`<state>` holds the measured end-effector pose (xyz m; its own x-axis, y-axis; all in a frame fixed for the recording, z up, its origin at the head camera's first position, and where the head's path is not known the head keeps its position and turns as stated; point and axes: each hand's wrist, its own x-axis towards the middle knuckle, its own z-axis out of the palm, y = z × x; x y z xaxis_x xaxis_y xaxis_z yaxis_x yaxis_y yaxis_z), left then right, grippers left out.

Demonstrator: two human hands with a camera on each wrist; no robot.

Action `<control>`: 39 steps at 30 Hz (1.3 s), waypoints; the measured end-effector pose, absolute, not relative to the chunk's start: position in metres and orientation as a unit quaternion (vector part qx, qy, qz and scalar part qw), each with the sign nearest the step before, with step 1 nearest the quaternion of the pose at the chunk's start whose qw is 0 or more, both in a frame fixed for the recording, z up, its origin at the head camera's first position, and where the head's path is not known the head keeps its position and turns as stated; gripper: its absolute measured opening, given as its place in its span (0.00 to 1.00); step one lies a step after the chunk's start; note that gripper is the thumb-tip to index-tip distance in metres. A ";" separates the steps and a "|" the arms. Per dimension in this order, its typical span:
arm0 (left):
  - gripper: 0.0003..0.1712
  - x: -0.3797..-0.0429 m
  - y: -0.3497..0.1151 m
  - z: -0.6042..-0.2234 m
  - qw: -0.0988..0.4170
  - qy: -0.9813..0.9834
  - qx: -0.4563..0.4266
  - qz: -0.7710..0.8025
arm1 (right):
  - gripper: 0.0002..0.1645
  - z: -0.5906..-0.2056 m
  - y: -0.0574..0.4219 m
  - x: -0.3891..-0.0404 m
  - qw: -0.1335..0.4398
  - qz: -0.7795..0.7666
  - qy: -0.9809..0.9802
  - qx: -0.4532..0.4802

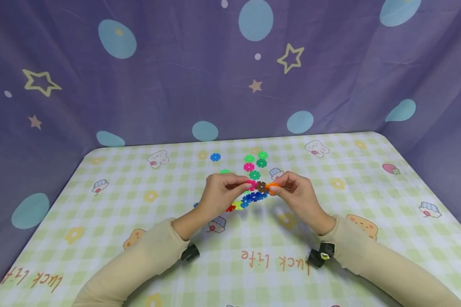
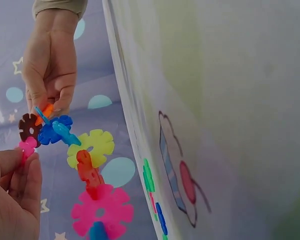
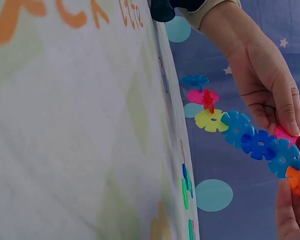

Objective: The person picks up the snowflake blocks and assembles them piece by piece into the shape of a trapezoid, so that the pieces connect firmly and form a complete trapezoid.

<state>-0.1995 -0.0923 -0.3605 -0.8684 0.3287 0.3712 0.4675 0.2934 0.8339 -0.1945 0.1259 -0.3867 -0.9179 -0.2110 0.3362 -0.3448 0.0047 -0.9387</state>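
Between finger and thumb, my left hand [image 1: 223, 194] pinches a pink snowflake disc [image 2: 27, 146]. My right hand [image 1: 300, 194] pinches an orange snowflake disc [image 3: 296, 180]. A brown snowflake disc [image 1: 261, 186] links the pink and orange ones, held above the table. From the orange disc a chain of notched plastic discs hangs below both hands: blue discs [image 3: 260, 144], a yellow disc [image 2: 92, 149], a red disc [image 2: 90, 172], then a larger-looking pink disc [image 2: 102, 211] with a blue one at the end. In the head view my left hand hides part of this chain.
Loose snowflake discs lie on the checked tablecloth [image 1: 111, 230] beyond my hands: a blue one [image 1: 215, 157], a pink one [image 1: 249, 167], and several green ones [image 1: 261, 163]. Behind the table's far edge hangs a purple curtain [image 1: 169, 94].
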 end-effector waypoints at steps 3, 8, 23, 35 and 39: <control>0.09 -0.199 -0.092 -0.361 0.081 -0.799 -0.261 -0.536 | 0.08 -0.388 0.126 -0.195 0.052 0.676 -0.709 0.193; 0.09 -0.199 -0.090 -0.362 0.075 -0.796 -0.273 -0.535 | 0.09 -0.390 0.126 -0.194 0.062 0.674 -0.707 0.203; 0.07 -0.197 -0.087 -0.355 -0.002 -0.808 -0.219 -0.547 | 0.08 -0.384 0.125 -0.196 0.001 0.690 -0.678 0.252; 0.09 -0.200 -0.100 -0.354 -0.045 -0.810 -0.211 -0.546 | 0.06 -0.380 0.119 -0.196 -0.022 0.675 -0.687 0.268; 0.11 -0.215 -0.118 -0.352 -0.053 -0.824 -0.215 -0.521 | 0.05 -0.382 0.119 -0.197 -0.023 0.677 -0.687 0.263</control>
<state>-0.2146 -0.1184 -0.3516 -0.9023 0.4088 0.1369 0.2991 0.3648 0.8818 -0.1967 0.1190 -0.3820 -0.8608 -0.3926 0.3238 -0.3293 -0.0555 -0.9426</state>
